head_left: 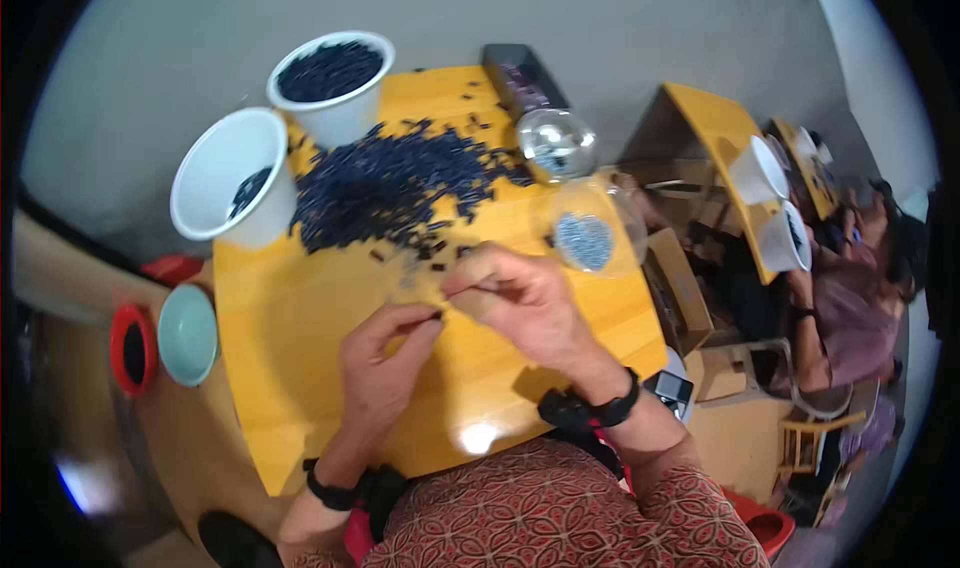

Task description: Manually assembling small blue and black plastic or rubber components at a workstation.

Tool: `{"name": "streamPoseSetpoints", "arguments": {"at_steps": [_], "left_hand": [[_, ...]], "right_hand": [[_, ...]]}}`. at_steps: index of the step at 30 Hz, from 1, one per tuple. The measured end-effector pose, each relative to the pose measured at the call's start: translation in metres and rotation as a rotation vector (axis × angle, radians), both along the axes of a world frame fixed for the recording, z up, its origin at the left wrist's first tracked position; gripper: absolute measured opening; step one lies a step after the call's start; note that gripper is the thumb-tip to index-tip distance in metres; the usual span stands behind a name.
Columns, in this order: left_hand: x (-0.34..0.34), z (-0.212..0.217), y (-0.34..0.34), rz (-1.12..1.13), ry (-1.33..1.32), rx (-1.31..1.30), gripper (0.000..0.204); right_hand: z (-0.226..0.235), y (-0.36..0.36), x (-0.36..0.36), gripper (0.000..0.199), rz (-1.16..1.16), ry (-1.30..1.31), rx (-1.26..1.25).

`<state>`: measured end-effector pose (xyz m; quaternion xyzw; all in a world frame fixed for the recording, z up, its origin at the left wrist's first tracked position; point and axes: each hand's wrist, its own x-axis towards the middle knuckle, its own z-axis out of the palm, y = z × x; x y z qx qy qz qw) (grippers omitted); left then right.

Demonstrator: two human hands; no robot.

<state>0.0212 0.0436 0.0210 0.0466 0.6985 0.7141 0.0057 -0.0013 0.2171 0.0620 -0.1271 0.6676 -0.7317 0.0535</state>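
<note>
1. Right now, your left hand [385, 363] pinches a small dark piece [436, 315] between thumb and forefinger, above the table [300, 343].
2. Your right hand [535, 308] is just beside it, thumb and forefinger pressed together; you cannot tell what, if anything, is between them.
3. Beyond your hands, a pile [390, 183] of dark pieces spreads across the table.
4. Two white buckets [350, 123] holding dark pieces stand at its far left.
5. Silver bits [583, 242] lie in a clear dish [628, 233], right of the pile.
</note>
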Motion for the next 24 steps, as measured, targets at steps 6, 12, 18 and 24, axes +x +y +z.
{"name": "streamPoseSetpoints", "arguments": {"at_steps": [6,12,18,24], "left_hand": [[0.003,-0.007,-0.003,0.004,-0.056,0.112,0.013],[0.001,-0.007,-0.004,0.031,0.005,0.057,0.012],[-0.002,-0.012,-0.009,0.064,0.1,-0.051,0.011],[-0.008,-0.009,-0.012,0.046,0.268,-0.101,0.011]], "right_hand": [[-0.005,-0.005,-0.003,0.01,0.072,-0.034,0.071],[-0.004,-0.007,-0.001,0.01,0.073,0.059,0.265],[-0.004,-0.012,-0.002,0.007,0.088,0.171,0.454],[0.002,-0.014,-0.006,0.008,0.027,0.209,0.474]]}}
